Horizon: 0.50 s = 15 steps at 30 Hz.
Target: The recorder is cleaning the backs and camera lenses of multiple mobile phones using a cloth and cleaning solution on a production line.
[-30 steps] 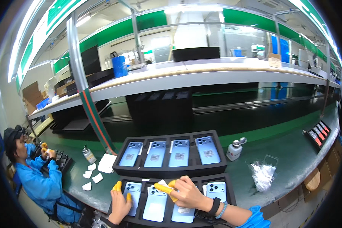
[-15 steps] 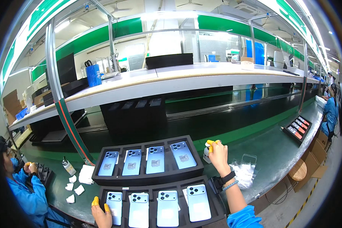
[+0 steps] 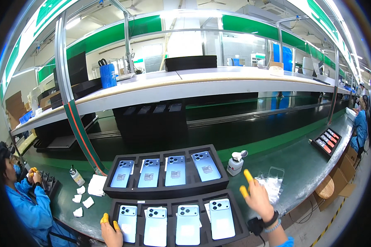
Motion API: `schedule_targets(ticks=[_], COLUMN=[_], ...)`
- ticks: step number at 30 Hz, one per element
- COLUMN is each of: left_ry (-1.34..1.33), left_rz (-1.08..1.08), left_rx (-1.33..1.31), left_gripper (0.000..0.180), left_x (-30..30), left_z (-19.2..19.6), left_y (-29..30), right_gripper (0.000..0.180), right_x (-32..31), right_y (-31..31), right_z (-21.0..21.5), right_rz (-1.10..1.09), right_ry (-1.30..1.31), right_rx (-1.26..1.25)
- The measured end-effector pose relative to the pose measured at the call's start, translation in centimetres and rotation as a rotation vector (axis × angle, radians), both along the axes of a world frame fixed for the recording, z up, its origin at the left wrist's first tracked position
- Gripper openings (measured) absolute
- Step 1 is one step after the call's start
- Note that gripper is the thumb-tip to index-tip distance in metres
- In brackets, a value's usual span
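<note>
Several light-blue phones (image 3: 188, 224) lie camera side up in the pockets of the near black foam tray (image 3: 169, 201). My left hand (image 3: 112, 234), with yellow finger cots, pinches that tray's left wall, the thumb beside the leftmost phone. My right hand (image 3: 258, 197) hovers right of the tray, yellow-capped fingers apart and nothing in them. Beyond it stands a white bottle (image 3: 235, 165) with a pump-like top. A second black foam tray (image 3: 165, 192) behind the first holds more blue phones (image 3: 176, 171) with printed labels on their backs.
Clear plastic bags (image 3: 271, 188) lie by my right hand. White wipes (image 3: 97, 185) and a small bottle (image 3: 76, 176) are left of the trays. A tray of orange-marked items (image 3: 326, 141) sits far right. A co-worker (image 3: 24, 201) works at left. A shelf (image 3: 202, 85) spans the back.
My right hand has left the white bottle's top, come back toward me and spread its fingers. My left hand stays on the tray. The whole view has shifted slightly.
</note>
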<state>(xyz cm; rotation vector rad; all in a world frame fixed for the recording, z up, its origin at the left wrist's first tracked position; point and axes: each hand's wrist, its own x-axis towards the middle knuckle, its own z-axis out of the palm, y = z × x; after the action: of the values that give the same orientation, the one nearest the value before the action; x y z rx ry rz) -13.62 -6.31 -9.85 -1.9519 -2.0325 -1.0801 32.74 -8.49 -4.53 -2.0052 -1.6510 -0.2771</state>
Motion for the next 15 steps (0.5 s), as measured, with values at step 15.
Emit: schedule_targets(ticks=[15], left_ry=[-0.047], left_rz=[0.168], left_rx=[-0.11], left_gripper=[0.033], left_x=[-3.2], left_z=[-1.0], left_y=[-0.4], right_gripper=[0.077], right_x=[-4.1], right_y=[-5.6], right_z=[-2.7], right_rz=[0.124], right_ry=[0.357], right_rx=[-0.363])
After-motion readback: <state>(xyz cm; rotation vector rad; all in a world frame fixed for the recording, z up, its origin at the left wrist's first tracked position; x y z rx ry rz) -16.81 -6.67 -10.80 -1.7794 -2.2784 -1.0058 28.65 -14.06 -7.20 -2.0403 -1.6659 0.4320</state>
